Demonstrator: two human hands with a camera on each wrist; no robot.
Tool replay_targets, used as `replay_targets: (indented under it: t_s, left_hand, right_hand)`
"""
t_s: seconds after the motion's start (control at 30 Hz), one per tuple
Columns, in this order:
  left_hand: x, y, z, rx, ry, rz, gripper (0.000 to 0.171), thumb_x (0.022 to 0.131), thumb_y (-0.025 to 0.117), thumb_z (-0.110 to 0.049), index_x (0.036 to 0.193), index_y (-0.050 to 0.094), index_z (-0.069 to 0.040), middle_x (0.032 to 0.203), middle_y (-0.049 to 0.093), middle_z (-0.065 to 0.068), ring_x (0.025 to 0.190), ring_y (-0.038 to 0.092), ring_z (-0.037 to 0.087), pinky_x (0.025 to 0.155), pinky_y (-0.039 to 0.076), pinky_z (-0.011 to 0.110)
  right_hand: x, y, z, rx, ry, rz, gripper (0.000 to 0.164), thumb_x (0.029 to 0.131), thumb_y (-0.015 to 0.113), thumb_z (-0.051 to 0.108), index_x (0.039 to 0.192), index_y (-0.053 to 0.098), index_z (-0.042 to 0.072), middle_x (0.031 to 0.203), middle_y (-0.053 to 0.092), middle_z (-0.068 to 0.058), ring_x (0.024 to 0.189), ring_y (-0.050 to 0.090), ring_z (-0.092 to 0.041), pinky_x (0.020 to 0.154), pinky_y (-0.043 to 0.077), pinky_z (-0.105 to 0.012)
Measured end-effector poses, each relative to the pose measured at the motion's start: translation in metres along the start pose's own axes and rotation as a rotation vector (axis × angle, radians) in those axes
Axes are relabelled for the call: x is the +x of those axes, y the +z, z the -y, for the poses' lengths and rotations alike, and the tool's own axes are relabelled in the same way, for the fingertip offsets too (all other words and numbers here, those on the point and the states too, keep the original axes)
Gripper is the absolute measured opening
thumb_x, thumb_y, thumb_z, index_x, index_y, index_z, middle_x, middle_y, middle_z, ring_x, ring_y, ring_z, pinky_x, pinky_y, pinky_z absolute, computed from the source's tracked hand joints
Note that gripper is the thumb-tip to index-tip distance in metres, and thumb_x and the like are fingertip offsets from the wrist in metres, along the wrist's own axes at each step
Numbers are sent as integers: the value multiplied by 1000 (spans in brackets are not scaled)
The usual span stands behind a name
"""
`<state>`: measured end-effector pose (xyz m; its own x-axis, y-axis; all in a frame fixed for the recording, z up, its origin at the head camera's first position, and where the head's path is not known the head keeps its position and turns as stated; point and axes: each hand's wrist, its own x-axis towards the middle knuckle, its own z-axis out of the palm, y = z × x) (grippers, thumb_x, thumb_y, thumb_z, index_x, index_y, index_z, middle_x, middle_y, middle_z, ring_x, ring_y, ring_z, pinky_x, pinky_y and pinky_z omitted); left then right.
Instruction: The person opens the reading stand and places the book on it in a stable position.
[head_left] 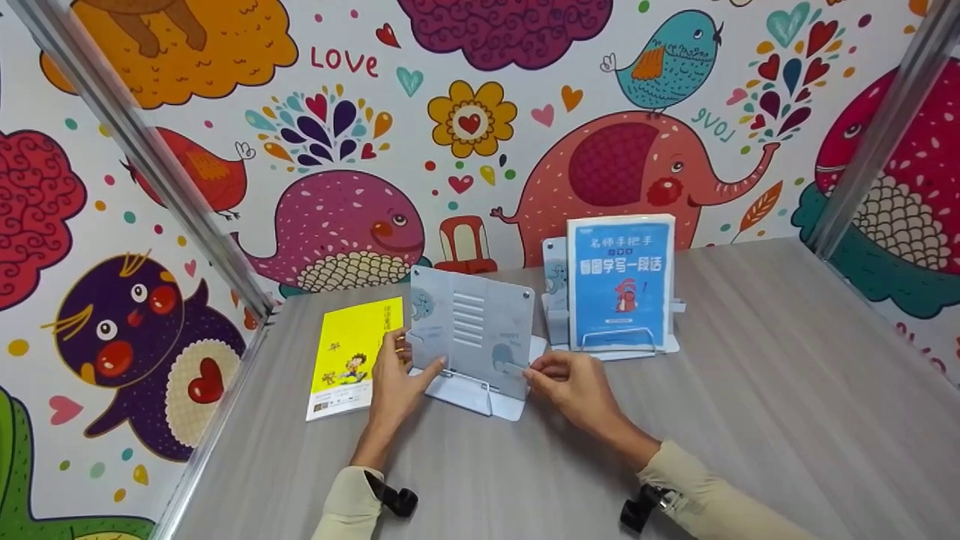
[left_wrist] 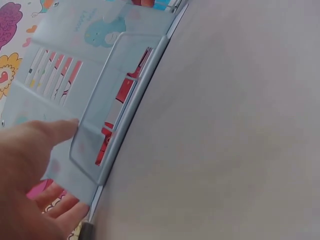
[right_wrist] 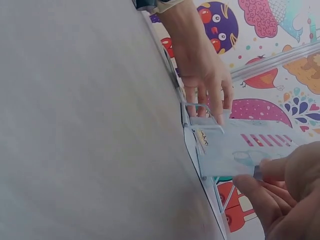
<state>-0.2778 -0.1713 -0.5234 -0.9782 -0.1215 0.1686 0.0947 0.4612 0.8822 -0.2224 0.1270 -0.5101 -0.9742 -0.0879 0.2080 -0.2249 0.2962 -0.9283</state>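
A pale grey-blue book stand (head_left: 495,319) with slots and printed cartoon animals stands tilted back on the table. Its wire page holder (left_wrist: 89,107) folds up in front of the lower part of the panel. My left hand (head_left: 396,390) grips the stand's left side, thumb in front by the wire and the other fingers behind the edge. At the opposite edge, my right hand (head_left: 581,390) pinches a small side tab (right_wrist: 258,173) between thumb and fingers. The stand's back is mostly hidden in the head view.
A yellow book (head_left: 352,360) lies flat at the left, partly behind my left hand. To the right, a blue book (head_left: 622,285) rests upright on a second stand (head_left: 556,304). Behind the table (head_left: 720,450) rises a cartoon-printed wall (head_left: 480,45) with metal posts.
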Motion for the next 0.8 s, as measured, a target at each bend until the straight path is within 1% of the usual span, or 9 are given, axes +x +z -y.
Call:
replay_targets:
  t_s: [0.1, 0.2, 0.27, 0.37, 0.47, 0.57, 0.67, 0.8]
  left_hand:
    - [-1, 1, -1, 9, -8, -26, 84, 88, 92, -26, 156, 44, -8, 142, 57, 16, 127, 58, 34, 118, 52, 51]
    - [-2, 2, -2, 18, -12, -44, 84, 88, 92, -26, 155, 44, -9, 142, 57, 16, 127, 59, 34, 118, 52, 51]
    - [-3, 2, -3, 23, -13, -53, 83, 89, 91, -26, 155, 44, -10, 141, 57, 16, 127, 59, 33, 118, 52, 50]
    - [-4, 2, -3, 30, -5, -74, 80, 89, 91, -27, 153, 45, -10, 139, 58, 16, 125, 60, 33, 116, 53, 50]
    - [-5, 4, -4, 45, 7, -93, 77, 91, 89, -30, 152, 45, -10, 135, 59, 16, 121, 61, 32, 112, 55, 49]
    - [-6, 7, -6, 64, 14, -108, 72, 94, 85, -34, 150, 46, -11, 132, 60, 14, 118, 62, 31, 108, 56, 48]
    - [-8, 10, -8, 55, 21, -116, 67, 97, 81, -36, 149, 48, -12, 131, 61, 14, 117, 62, 31, 106, 56, 49]
    - [-11, 15, -10, 22, 34, -123, 61, 99, 78, -34, 148, 49, -11, 133, 61, 15, 119, 63, 32, 107, 56, 51]
  right_hand:
    - [-3, 2, 3, 22, 11, 2, 15, 95, 86, 21, 104, 82, 9, 102, 84, -7, 93, 83, -26, 86, 66, -28]
    - [-7, 4, 6, 51, 35, 4, 21, 97, 84, 23, 110, 80, 8, 107, 83, -8, 99, 82, -27, 91, 65, -32]
    - [-8, 6, 7, 72, 51, -3, 24, 98, 81, 20, 117, 78, 4, 114, 82, -12, 105, 81, -28, 93, 65, -34]
    - [-8, 8, 7, 105, 74, -2, 33, 101, 77, 14, 130, 72, 0, 129, 78, -17, 120, 76, -33, 101, 62, -37]
    - [-7, 9, 4, 138, 87, 17, 46, 102, 73, 9, 145, 61, -3, 149, 67, -21, 139, 66, -37, 111, 55, -43]
    - [-4, 8, 0, 142, 92, 54, 60, 103, 71, 8, 158, 48, -1, 164, 53, -21, 152, 52, -38, 119, 48, -50]
    - [1, 5, -5, 141, 91, 95, 72, 103, 70, 10, 166, 37, 3, 173, 40, -18, 161, 40, -37, 125, 40, -56]
    - [9, 0, -13, 164, 86, 141, 81, 103, 69, 10, 171, 26, 7, 179, 29, -16, 166, 28, -39, 130, 30, -62]
